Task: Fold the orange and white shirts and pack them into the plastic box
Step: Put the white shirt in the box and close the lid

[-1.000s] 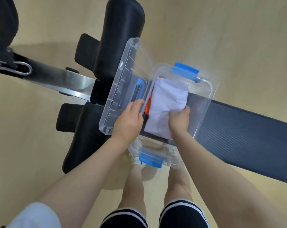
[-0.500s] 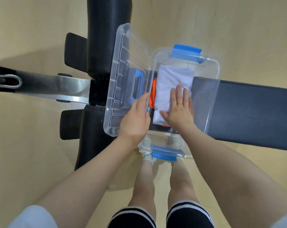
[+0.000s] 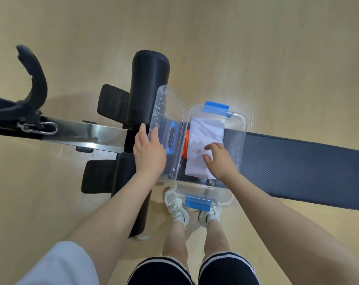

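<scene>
A clear plastic box [image 3: 242, 136] with blue latches stands on a dark padded bench [image 3: 298, 165]. Inside it lies the folded white shirt [image 3: 205, 132], and a strip of the orange shirt [image 3: 186, 144] shows under its left edge. My right hand [image 3: 220, 161] rests over the near part of the white shirt with its fingers spread and nothing in them. The box's clear lid [image 3: 162, 112] sits tilted just left of the box. My left hand [image 3: 150, 155] grips the lid's near left edge, thumb outside and fingers on top.
A black roller pad [image 3: 149, 83] and black foot pads stand behind and left of the lid. A metal beam [image 3: 82, 130] with a carabiner and black straps runs off to the left. My feet in white shoes [image 3: 176, 206] stand on the wooden floor under the box.
My left hand left the box's left rim and took the lid's edge. My right hand lifted from pressing flat on the white shirt, its fingers now spread. The camera has pulled back.
</scene>
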